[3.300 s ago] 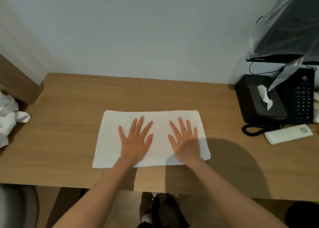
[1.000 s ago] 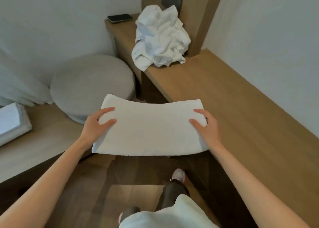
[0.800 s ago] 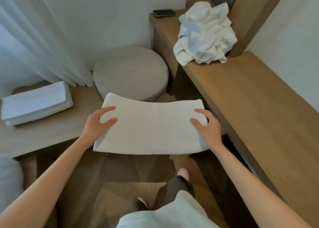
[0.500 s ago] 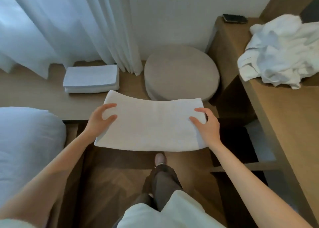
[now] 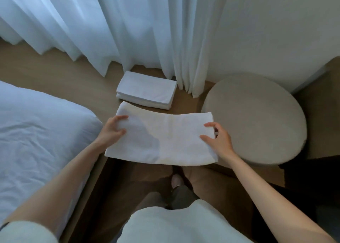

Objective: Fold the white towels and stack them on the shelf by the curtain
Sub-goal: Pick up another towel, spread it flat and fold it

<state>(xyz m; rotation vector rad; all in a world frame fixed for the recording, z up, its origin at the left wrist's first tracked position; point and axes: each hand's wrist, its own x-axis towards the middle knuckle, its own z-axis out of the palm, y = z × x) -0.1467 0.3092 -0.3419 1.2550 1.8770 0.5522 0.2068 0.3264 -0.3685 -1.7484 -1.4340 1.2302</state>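
I carry a folded white towel (image 5: 161, 138) flat in the air, sagging slightly in the middle. My left hand (image 5: 112, 130) grips its left edge, thumb on top. My right hand (image 5: 219, 138) grips its right edge the same way. Just beyond the towel, a stack of folded white towels (image 5: 147, 90) lies on the low wooden shelf (image 5: 55, 77) at the foot of the white curtain (image 5: 114, 26).
A round grey pouf (image 5: 257, 117) stands to the right of the stack. A bed with white bedding (image 5: 36, 132) fills the left side. My legs and the wooden floor (image 5: 143, 184) are below the towel.
I lifted the folded towel off the desk and turned left with it. The pile of unfolded towels has left the view; the stack by the curtain now sits straight ahead.
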